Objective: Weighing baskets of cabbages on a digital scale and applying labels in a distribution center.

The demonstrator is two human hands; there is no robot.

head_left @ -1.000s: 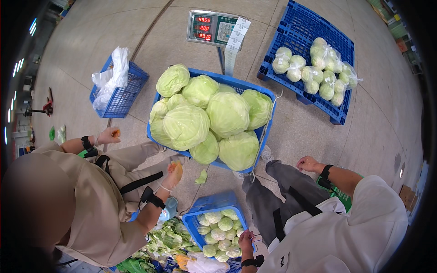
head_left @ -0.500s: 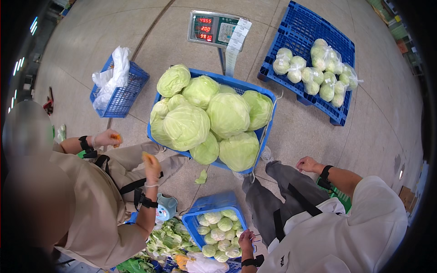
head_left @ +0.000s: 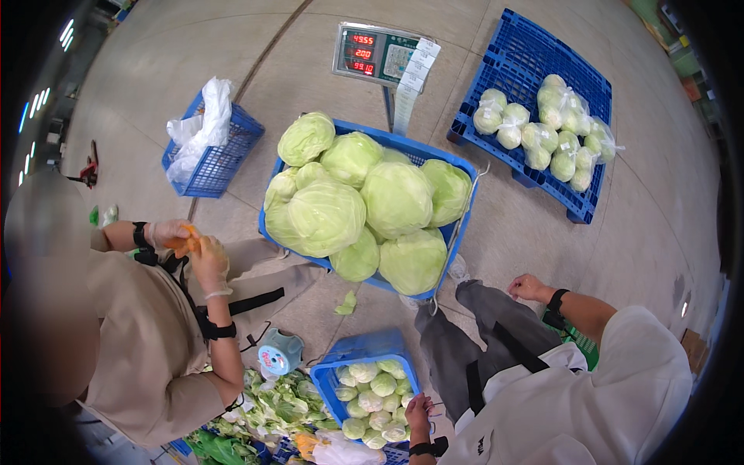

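Note:
My left hand [head_left: 419,410] is at the bottom, beside a blue crate [head_left: 326,377] of small cabbages [head_left: 381,384]. Its fingers are closed around something thin, which I cannot make out. Over by my grey-trousered knee, my right hand [head_left: 530,287] is held with its fingers slightly bent and apart, nothing in it. In front of my legs a larger blue crate [head_left: 464,232] is heaped with big pale green cabbages [head_left: 396,199]. On the left a co-worker in a beige shirt holds a crumpled orange thing [head_left: 183,242] between two clear-gloved hands [head_left: 209,266].
A scale display [head_left: 372,54] with a paper label strip [head_left: 408,89] stands behind the big crate. Bagged cabbages [head_left: 539,145] lie on a blue pallet [head_left: 511,46] at far right. A blue basket [head_left: 246,136] holds white plastic bags [head_left: 205,128]. Nearby are a blue stool [head_left: 280,350] and loose leaves [head_left: 291,401].
The co-worker's hands have come together, and the orange thing between them shows more. The view has shifted slightly. My own hands look much the same.

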